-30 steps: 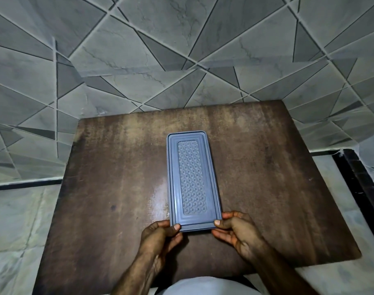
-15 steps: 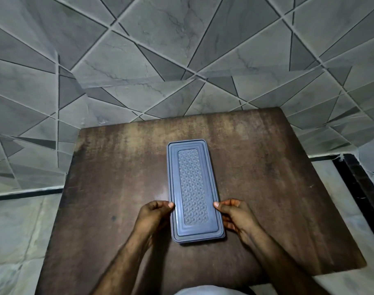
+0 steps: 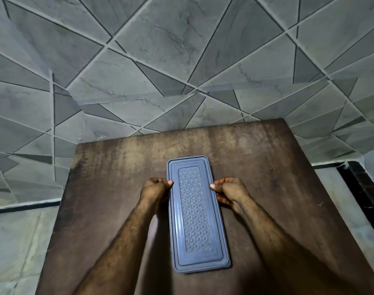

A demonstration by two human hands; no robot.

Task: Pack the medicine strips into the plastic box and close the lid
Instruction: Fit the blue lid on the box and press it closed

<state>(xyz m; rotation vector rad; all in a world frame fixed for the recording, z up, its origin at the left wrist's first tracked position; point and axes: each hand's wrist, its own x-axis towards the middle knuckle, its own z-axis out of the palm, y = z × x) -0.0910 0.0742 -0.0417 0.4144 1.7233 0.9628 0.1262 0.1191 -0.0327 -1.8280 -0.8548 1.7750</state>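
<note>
Head view. Looking down on a blue-grey plastic box lying lengthwise near the middle of a worn brown table, long axis running away from the body, near end angled slightly to the right. Closed by a lid seated flat across the top, stepped at the rim and embossed along the centre panel. Impossible to see inside.

Held towards the far end, between the two hands, one on each long side. On the left long edge, pressed by the thumb tip of the left hand, with the other fingers curled tight under the palm beside the box wall; hard to tell whether those touch the wall. On the right long edge, met by the thumb tip of the right hand, with curled fingers tucked lower against the side. Clamped from both sides, not spread apart.

Knuckles up on both hands, wrists straight, bare forearms reaching forward from the bottom of the frame and flanking the box's near half. Beyond the table, grey geometric tiles; pale floor at either side.
</note>
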